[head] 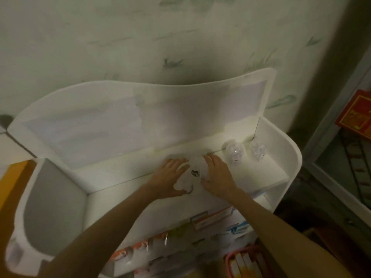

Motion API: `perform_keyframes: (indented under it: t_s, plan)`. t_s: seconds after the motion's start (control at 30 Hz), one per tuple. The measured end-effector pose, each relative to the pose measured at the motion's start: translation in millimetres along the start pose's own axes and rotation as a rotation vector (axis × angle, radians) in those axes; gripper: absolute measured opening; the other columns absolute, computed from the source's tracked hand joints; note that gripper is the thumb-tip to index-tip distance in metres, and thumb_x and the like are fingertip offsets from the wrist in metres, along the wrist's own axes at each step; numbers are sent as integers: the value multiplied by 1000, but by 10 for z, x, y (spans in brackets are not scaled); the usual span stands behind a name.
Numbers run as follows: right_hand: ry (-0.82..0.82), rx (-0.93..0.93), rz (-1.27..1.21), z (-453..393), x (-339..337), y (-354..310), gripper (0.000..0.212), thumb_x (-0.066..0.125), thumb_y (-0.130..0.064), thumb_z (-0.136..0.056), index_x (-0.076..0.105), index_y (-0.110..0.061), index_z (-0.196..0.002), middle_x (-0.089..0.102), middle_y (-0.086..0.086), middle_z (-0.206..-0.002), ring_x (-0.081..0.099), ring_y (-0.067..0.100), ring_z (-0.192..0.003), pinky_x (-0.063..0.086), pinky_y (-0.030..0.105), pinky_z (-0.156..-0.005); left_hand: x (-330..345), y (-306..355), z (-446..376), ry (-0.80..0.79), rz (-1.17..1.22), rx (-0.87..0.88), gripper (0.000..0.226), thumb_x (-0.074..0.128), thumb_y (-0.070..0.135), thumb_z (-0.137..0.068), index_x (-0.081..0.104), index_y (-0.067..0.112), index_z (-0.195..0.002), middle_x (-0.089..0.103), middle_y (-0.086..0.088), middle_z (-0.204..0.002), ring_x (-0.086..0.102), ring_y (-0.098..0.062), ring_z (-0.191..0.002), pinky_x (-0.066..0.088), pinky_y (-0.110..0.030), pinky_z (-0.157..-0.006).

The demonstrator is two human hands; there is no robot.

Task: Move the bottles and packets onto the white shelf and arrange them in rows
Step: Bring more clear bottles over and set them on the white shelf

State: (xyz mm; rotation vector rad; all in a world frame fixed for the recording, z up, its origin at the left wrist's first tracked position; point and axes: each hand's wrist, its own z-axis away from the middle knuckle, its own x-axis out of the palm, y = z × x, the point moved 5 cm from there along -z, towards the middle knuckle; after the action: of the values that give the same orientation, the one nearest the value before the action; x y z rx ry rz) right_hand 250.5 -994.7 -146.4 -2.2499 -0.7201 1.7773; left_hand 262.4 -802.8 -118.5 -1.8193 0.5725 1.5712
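**Inspector:** Progress?

**Assessor:** Partial. Two clear bottles [233, 152] stood at the right rear of the white shelf [289, 149]. The left hand [169, 177] and right hand [216, 175], fingers straight, pressed either side of a white item [192, 173] mid-tier, whether packet or bottle undetermined. Packets [212, 217] lined the lower tier. Top row judged unfinished.

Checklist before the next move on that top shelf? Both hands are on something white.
1. Hands on item: left hand and right hand flank the blurred white item, fingers fairly straight against it: ok.
2. Item seated on the white plastic shelf: cannot tell, glare.
3. Item upright: cannot tell.
4. Two clear plastic bottles to its right stand apart from the right hand: ok.
5. Bare shelf left of the hands for more: ok.
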Motion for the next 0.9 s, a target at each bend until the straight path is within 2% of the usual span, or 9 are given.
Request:
perform_keyframes:
  t_s: [0.13,0.2,0.3,0.4,0.53,0.67,0.77,0.83,0.9]
  plan:
    - [154,47,-190,-244,-180,-229,70,48,-44,-86,39,-9,-146,38,13,-151,37,30,-139,34,45,-114,-132,-93,113,54,-26,-64,81,35,74,-91,38,18,-149,36,-10,-156,33,-29,-142,17,-45,-121]
    - [241,23,-236,-367,-285,-413,60,49,-37,-91,42,-9,-143,40,12,-149,38,29,-137,34,44,-113,-276,-184,215,108,-48,-87,73,34,66,-96,37,17,-150,34,-9,-157,31,-27,-143,13,-43,-123]
    - [343,-73,-273,-479,-405,-801,47,55,-24,-92,48,-11,-137,47,8,-142,42,27,-131,36,41,-110,-685,-370,402,297,-54,-147,64,42,53,-100,40,12,-149,39,-9,-154,37,-27,-140,19,-43,-121]
    - [383,-159,-272,-554,-415,-1277,41,55,-23,-90,54,-13,-130,53,5,-135,48,25,-127,38,41,-107,-1102,-648,691,412,-48,-268,60,47,46,-99,39,13,-149,42,-7,-151,43,-26,-135,28,-40,-115]
    - [402,-243,-315,-528,-329,-2016,31,57,-21,-90,60,-14,-120,59,3,-127,51,24,-124,41,42,-104,-1367,-1070,1336,403,-10,-453,62,48,47,-99,36,14,-150,42,-8,-151,43,-27,-134,35,-39,-110]
    - [434,-303,-350,-282,-215,-2865,25,57,-22,-89,63,-17,-113,61,0,-123,51,22,-123,40,39,-101,-1662,-1472,2346,396,-49,-600,63,44,50,-98,35,14,-149,44,-11,-149,44,-29,-134,39,-43,-110]
    - [446,-285,-367,-102,-148,-3470,30,57,-22,-90,60,-17,-119,60,0,-124,51,22,-122,41,43,-102,-1787,-1719,3125,392,51,-804,56,41,52,-99,42,17,-143,52,-8,-140,54,-31,-121,46,-43,-93]
    - [432,-224,-404,35,-75,-3936,38,58,-23,-92,54,-18,-129,56,1,-131,48,21,-126,38,41,-108,-1764,-1869,3746,373,133,-964,59,38,58,-100,43,18,-142,50,-7,-143,53,-30,-122,47,-45,-93]
    - [405,-216,-443,181,-4,-4444,44,59,-26,-93,49,-19,-136,53,2,-138,43,20,-132,33,38,-113,-1719,-1956,4354,328,116,-1027,63,36,60,-99,44,16,-143,48,-8,-145,53,-30,-122,48,-45,-92]
